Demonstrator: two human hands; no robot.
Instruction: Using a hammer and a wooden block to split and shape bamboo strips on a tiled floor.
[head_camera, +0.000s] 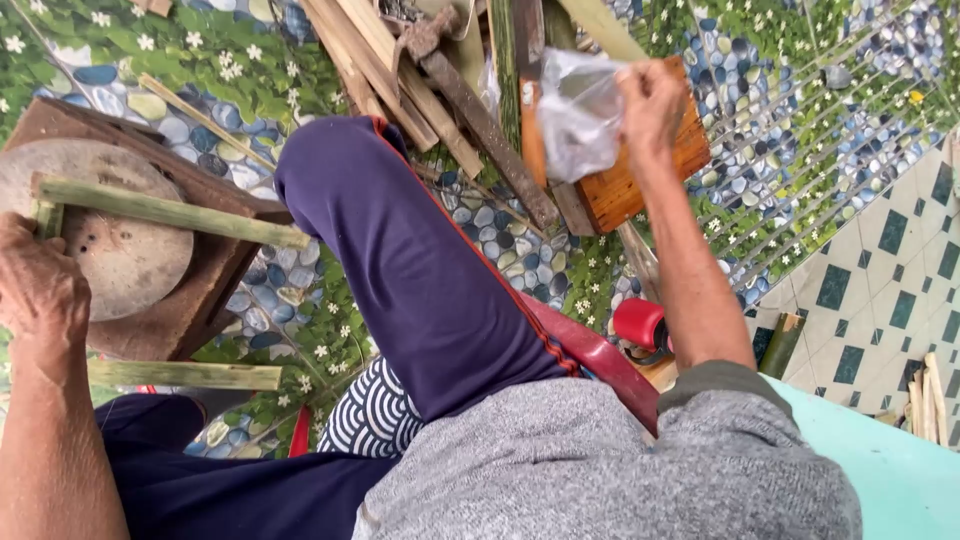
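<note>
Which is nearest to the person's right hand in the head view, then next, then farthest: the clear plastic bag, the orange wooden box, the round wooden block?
From the right hand:
1. Clear plastic bag, pinched in its fingers, just to its left.
2. Orange wooden box, directly under the hand.
3. Round wooden block, far across the picture by the left hand.

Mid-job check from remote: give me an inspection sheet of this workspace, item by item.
Surface: floor mat printed with pebbles and white flowers; tiled floor beside it.
Job's things: clear plastic bag held over an orange-brown wooden box; green bamboo frame lying on a round wooden block.
Clutter: pile of wooden slats, a hammer, bamboo offcuts.
Grippers: right hand, fingers closed on the bag; left hand on the frame's end, grip unclear.
Cables: nothing seen.
Surroundings: low red stool, turquoise surface.
</note>
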